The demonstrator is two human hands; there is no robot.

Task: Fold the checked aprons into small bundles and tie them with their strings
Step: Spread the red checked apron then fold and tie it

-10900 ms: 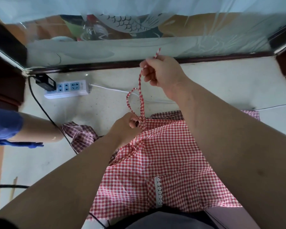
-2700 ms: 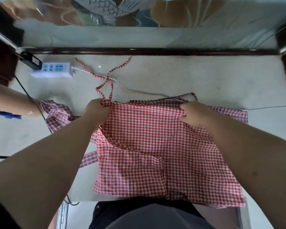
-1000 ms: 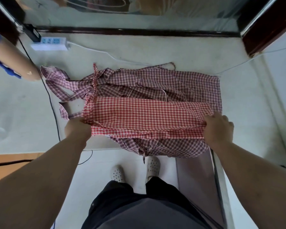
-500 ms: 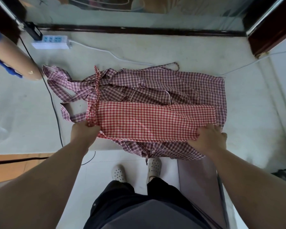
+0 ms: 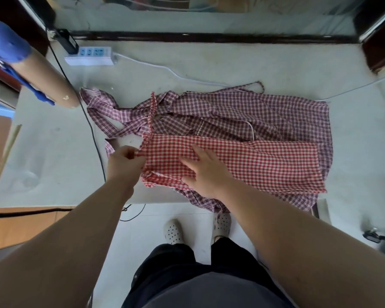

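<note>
Red checked apron (image 5: 242, 162) folded into long band, lying on table (image 5: 242, 63) atop purple checked apron (image 5: 253, 112). Left hand (image 5: 126, 162) pinches band's left end near string (image 5: 152, 114). Right hand (image 5: 206, 172) flat on band just right of left hand, fingers straight, spread. Power strip (image 5: 90, 55) at table's far left.

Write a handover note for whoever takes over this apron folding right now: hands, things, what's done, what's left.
Hands: the left hand pinches the left end of the red apron, near its string; the right hand lies flat on it, fingers spread.
Things: the red apron is a long folded band on top of the darker checked apron, which is spread loose on the table.
Done: lengthwise folds.
Left: fold the band into a bundle, tie it, then do the darker apron.
</note>
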